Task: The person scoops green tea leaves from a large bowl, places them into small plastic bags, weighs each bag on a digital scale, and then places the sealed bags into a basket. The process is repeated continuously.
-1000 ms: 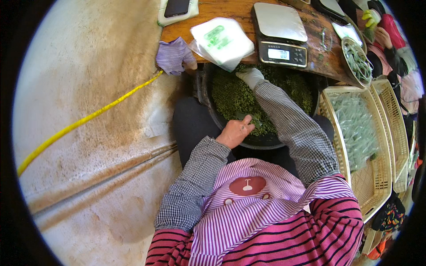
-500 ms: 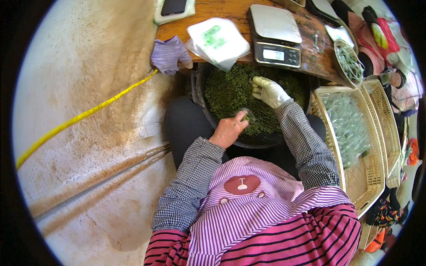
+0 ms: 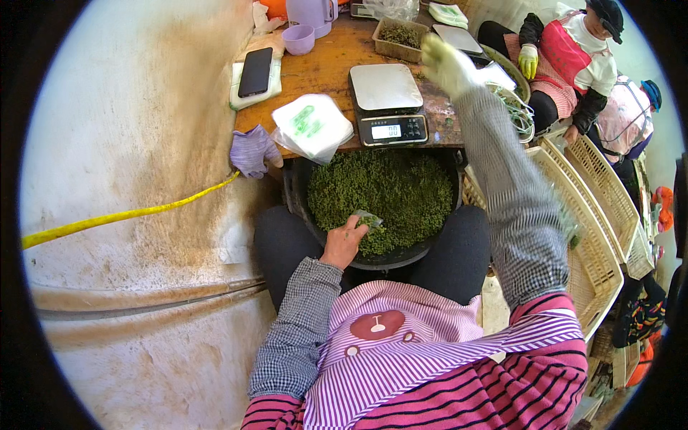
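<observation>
My bare left hand (image 3: 341, 245) is closed on a small clear plastic bag (image 3: 368, 218) with some green bits in it. It hovers over the near part of a black tub (image 3: 387, 264) filled with small green berries like peppercorns (image 3: 380, 190). My right hand (image 3: 448, 68), in a pale glove, is stretched far out over the wooden table, beside a shallow tray of darker berries (image 3: 399, 34). Motion smears its fingers, so whether they hold anything is unclear. A digital scale (image 3: 388, 89) with a bare steel plate stands between the tub and that tray.
White printed bags (image 3: 312, 127), a purple glove (image 3: 252, 150), a phone (image 3: 256, 72) and a purple cup (image 3: 298, 39) lie left on the table. At right are a basket of ties (image 3: 519, 118) and cream crates (image 3: 598, 287). A co-worker in a red apron (image 3: 570, 50) sits beyond.
My right hand has left the berries in the tub and swung forward over the table. My left hand keeps the bag over the tub. The view has tilted up, showing more table.
</observation>
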Motion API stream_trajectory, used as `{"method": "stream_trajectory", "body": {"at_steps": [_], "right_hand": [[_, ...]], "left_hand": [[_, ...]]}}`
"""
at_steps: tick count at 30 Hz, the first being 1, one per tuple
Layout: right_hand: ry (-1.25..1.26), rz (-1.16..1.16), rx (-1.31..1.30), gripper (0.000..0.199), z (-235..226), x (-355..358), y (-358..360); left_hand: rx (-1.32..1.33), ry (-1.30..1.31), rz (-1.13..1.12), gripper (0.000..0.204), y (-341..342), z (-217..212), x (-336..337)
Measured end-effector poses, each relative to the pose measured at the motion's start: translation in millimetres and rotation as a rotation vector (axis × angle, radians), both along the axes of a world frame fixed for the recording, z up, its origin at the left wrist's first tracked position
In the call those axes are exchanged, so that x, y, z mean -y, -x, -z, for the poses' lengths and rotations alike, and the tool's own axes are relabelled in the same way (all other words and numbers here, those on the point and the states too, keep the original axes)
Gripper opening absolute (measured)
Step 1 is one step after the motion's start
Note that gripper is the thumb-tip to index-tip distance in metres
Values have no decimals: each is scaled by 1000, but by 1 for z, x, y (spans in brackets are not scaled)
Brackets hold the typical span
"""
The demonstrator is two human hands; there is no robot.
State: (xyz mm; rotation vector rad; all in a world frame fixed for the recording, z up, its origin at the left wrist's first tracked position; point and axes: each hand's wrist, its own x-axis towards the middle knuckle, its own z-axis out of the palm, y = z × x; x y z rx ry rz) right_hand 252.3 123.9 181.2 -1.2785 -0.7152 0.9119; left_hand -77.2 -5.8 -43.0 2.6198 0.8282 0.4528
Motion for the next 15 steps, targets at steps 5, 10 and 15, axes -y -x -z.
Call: {"method": "stream_trajectory", "body": {"at_steps": [5,10,15], "right_hand": [[273,-1,331,38,16,-50,-43],[432,-285,634,36,73,80,62],[505,-462,593,39,194,156,135]], "left_hand": [[89,24,-77,15,6,9,-3],[188,72,-114,14,5,-1,0],[226,-4,-40,11,-4,-9,1]]}}
